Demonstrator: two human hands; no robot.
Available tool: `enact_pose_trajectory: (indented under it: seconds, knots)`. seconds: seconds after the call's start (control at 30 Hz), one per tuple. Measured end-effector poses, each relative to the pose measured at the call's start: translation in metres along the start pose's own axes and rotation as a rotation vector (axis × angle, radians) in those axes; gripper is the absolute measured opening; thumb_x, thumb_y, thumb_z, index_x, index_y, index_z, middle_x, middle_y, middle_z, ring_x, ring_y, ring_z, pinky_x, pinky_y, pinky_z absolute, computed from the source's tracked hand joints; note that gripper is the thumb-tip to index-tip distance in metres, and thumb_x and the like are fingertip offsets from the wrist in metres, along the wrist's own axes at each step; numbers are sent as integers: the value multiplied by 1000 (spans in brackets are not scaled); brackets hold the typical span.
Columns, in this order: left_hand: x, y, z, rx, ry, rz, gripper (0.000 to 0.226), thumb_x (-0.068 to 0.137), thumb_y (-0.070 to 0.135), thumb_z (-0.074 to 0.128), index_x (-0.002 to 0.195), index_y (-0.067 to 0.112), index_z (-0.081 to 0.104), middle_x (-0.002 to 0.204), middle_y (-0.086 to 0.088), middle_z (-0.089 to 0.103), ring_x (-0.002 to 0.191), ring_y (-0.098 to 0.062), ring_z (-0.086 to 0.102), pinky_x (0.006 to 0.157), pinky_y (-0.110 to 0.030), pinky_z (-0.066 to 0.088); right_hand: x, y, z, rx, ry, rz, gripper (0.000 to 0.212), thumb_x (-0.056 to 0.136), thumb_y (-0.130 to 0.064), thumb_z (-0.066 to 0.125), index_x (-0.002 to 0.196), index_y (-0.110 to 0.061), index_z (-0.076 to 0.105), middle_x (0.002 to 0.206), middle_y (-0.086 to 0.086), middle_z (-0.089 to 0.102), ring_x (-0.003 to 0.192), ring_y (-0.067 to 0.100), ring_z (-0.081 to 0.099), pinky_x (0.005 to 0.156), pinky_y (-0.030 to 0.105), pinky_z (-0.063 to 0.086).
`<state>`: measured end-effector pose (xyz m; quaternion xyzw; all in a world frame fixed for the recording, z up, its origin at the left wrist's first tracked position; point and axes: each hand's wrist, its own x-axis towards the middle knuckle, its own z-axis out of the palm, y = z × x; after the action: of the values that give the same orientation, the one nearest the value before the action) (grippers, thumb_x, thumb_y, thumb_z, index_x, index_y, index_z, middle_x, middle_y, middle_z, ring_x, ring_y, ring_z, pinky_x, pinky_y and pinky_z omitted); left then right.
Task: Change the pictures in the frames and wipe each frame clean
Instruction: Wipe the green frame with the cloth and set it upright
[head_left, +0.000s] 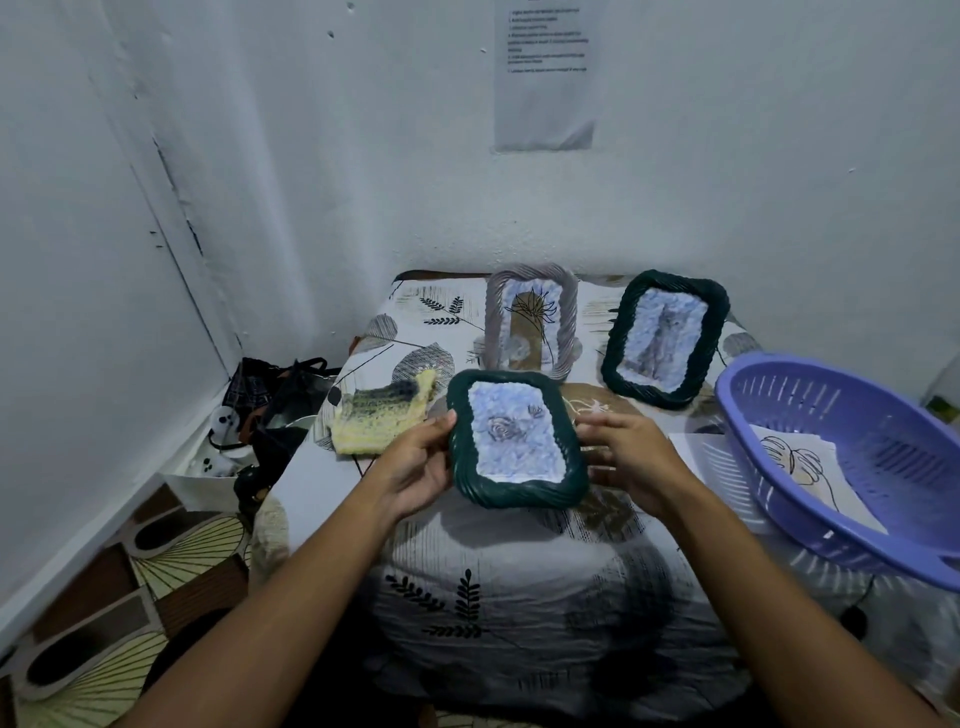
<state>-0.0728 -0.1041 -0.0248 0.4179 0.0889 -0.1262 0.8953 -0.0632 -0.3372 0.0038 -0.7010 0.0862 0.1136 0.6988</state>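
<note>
We hold the dark green frame (517, 439) with 2 hands above the bench (519, 597). The left hand (415, 467) grips its left edge, thumb on the front rim. The right hand (623, 452) is at the right edge, but its fingers lie behind the frame, so we cannot tell its grip. To do this step well, we think we should turn the frame face down and support both edges while opening the back. The yellow cloth (382, 415) lies just left. 2 more frames, 1 grey (531, 319) and 1 green (665, 338), stand behind. New pictures (800, 457) wait in the purple basket (779, 514).
</note>
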Motion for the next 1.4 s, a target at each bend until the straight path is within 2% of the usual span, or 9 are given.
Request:
enact_pose_trajectory:
  seconds: [0.1,0.3,0.47,0.63,0.8,0.93,1.03,1.13,1.4]
  knots:
    - [12,-7,-6,30,20,-25,21,89,11,54,102,0,66,98,-18,70,79,-26,71,79,-42,57,9,8,-4,-17,11,25,17,87,4,60,103,-1,64,77,9,64,54,14,56,47,24,46]
    - [32,-13,-9,513,247,47,24,92,13,63,68,9,57,54,-6,53,41,-13,44,41,-25,50,32,18,-15,15,22,108,19,84,7,64,102,0,64,76,13,65,51,15,56,41,21,45]
    - [43,-11,-18,663,277,74,20,87,6,67,71,-5,62,54,-14,53,36,-17,48,36,-23,47,44,24,-16,-45,33,122,19,83,7,65,102,4,64,75,15,64,49,15,56,40,22,46]
    - [46,-8,-19,895,230,131,16,83,9,73,85,-7,71,60,-19,61,42,-18,54,45,-27,53,45,30,-19,-271,23,37,21,84,0,67,105,-2,66,82,14,69,53,18,61,46,26,51]
    - [39,-5,-20,1551,192,450,28,75,42,79,86,15,78,75,3,73,66,-7,64,61,-27,49,48,37,-22,-575,73,-172,30,81,-11,75,110,-6,68,88,5,71,73,15,66,63,28,52]
    - [29,-6,-22,1712,-14,451,90,58,79,64,127,21,62,127,6,61,112,-8,50,94,-33,44,40,35,-24,-835,-168,-324,72,71,-42,79,133,-18,53,135,-1,50,119,15,50,95,29,44]
    - [26,-9,-28,1896,-119,345,129,44,98,44,149,23,33,155,10,29,140,-7,19,115,-45,14,32,38,-23,-1034,-331,-281,114,60,-64,75,152,-24,21,159,-9,10,147,15,5,119,43,12]
    - [27,-15,-31,1957,-165,299,138,41,100,39,153,22,19,160,11,12,145,-5,3,117,-50,-4,34,44,-22,-1192,-333,-294,126,57,-71,72,154,-23,6,160,-8,-7,146,15,-16,120,41,-5]
    - [24,-18,-27,1950,-164,353,132,46,95,45,154,23,15,160,9,12,140,-2,4,113,-38,1,42,44,-22,-1212,-320,-284,128,55,-74,70,153,-22,8,160,-5,-6,146,17,-15,118,41,-9]
